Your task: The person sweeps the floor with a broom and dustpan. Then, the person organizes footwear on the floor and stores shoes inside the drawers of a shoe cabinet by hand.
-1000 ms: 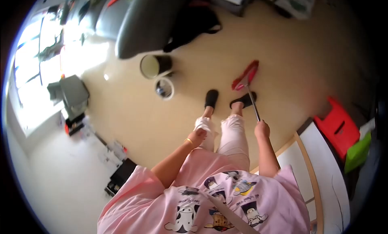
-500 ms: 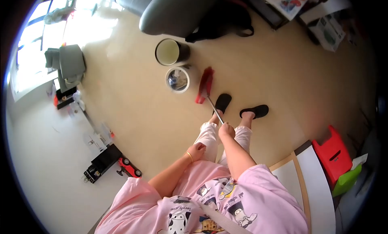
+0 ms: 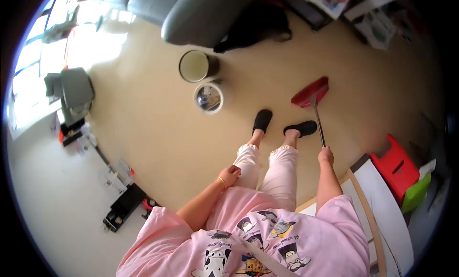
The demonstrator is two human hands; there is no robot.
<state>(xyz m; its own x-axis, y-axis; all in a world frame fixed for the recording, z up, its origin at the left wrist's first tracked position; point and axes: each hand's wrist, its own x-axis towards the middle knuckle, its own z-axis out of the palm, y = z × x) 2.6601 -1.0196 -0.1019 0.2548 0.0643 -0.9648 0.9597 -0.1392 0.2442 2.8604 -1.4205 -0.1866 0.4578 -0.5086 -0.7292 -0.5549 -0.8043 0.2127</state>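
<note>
My right hand (image 3: 326, 155) is wrapped round the metal handle of a broom (image 3: 319, 121), whose red head (image 3: 311, 92) rests on the floor ahead of my right foot. My left hand (image 3: 230, 174), with a yellow band at the wrist, lies against my left thigh, its fingers curled; whether anything is inside cannot be made out. On the floor ahead and to the left, a white bucket (image 3: 209, 98) with small items in it stands beside a dark-sided bin (image 3: 194, 66).
A grey sofa (image 3: 191, 19) with a black bag (image 3: 260, 26) beside it lies ahead. At the right is a red plastic stool (image 3: 396, 169) by a white cabinet. A grey chair (image 3: 76, 90) and a black toy truck (image 3: 125, 206) are at the left.
The broom swung left across the front of my feet half a second ago, and has now swung back to the right with my right hand. My left hand stays at my thigh.
</note>
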